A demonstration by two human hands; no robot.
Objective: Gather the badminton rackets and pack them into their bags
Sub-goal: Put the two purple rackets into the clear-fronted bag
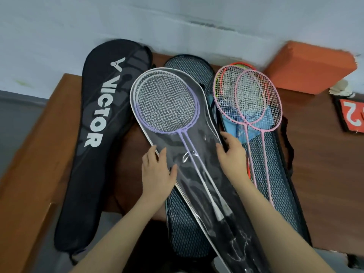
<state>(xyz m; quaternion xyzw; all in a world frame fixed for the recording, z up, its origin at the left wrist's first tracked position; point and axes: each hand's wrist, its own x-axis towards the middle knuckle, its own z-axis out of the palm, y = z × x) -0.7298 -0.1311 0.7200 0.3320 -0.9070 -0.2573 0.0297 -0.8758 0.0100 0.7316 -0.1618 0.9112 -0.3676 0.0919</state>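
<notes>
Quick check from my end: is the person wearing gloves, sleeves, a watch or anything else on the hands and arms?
Nothing worn shows. The left hand and right hand are bare, with no gloves, rings or watch. Both forearms are uncovered down to the bottom edge of the picture; no sleeve is in view.

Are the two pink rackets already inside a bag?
No, the pink rackets lie uncovered on top of the mesh bag, while the purple rackets sit inside the clear bag.
</notes>
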